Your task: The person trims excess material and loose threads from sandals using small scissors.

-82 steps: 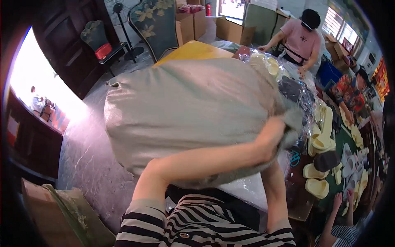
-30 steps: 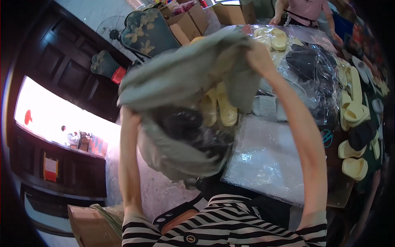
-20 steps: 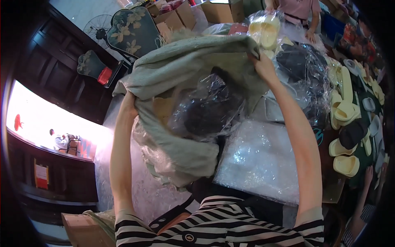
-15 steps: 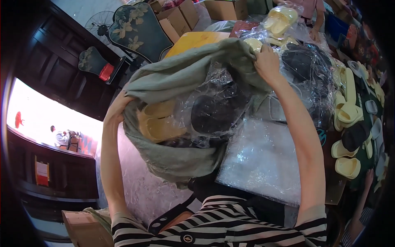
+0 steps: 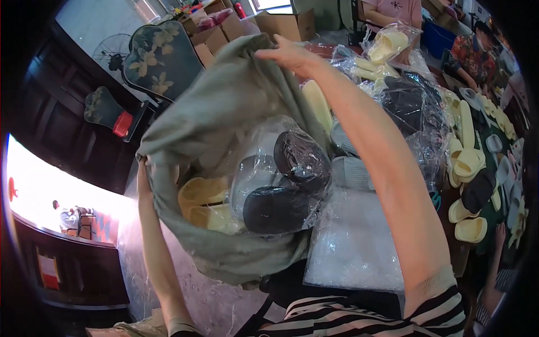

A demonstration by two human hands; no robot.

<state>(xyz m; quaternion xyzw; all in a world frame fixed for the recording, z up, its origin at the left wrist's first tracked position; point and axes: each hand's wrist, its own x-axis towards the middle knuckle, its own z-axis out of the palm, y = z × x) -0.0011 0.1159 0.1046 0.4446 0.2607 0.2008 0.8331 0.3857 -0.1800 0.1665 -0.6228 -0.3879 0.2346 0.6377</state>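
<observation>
A grey-green cloth sack (image 5: 208, 112) stands with its mouth toward me. My left hand (image 5: 145, 177), partly hidden by the cloth, grips its left edge. At the far top edge, my right hand (image 5: 289, 55) holds the cloth, with the thumb and a finger sticking out. Inside the sack are yellow slippers (image 5: 205, 194) and, at its mouth, dark slippers (image 5: 275, 209) in a clear plastic bag (image 5: 258, 140). Just right of the sack, partly under my right forearm, lie grey slippers (image 5: 351, 171) and a stack of clear plastic bags (image 5: 353, 247).
Bagged black slippers (image 5: 407, 98) and bagged yellow slippers (image 5: 387, 46) pile up beyond my right arm. Loose slippers (image 5: 466, 163) cover the table at right, where other people sit. Cardboard boxes (image 5: 286, 25) and a flowered chair (image 5: 160, 59) stand behind.
My right hand has moved left and away from me, carrying the sack's far edge up. The left hand has come slightly lower and left. The bagged dark slippers now show more fully at the mouth.
</observation>
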